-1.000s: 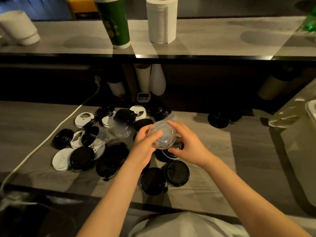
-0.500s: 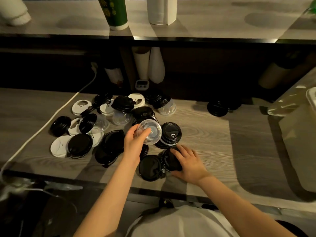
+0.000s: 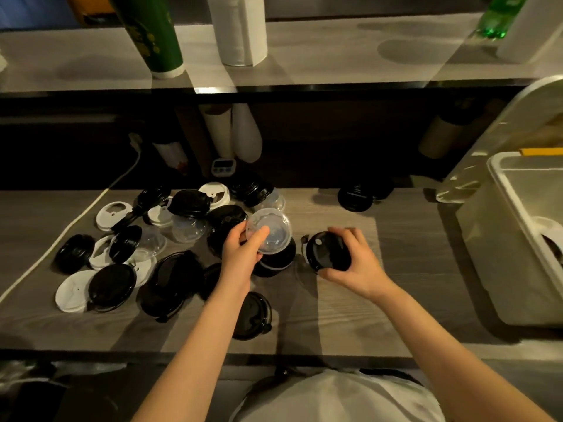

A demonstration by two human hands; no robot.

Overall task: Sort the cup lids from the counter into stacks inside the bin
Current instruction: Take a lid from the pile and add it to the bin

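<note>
Two bare hands work over a wood-grain counter littered with cup lids. The left hand pinches one clear dome lid by its rim between thumb and curled fingers, holding it above a short stack of dark lids. The right hand curls round one black lid, thumb at the near edge and fingers over the far edge. Whether that lid touches the wood cannot be told. In the pile to the left at least ten black lids overlap about five white lids and three more clear domes; the left forearm crosses the heap and hides part of it. A single black lid lies between the forearms, and a lone black lid sits apart at the back of the counter. The white bin stands at the right end, well apart from the pile, with a pale round shape inside it cut off by the frame edge. A white cable runs along the pile's left side, and a small timer sits behind it. On the upper shelf stand one green cup, one paper towel roll and one green bottle.
</note>
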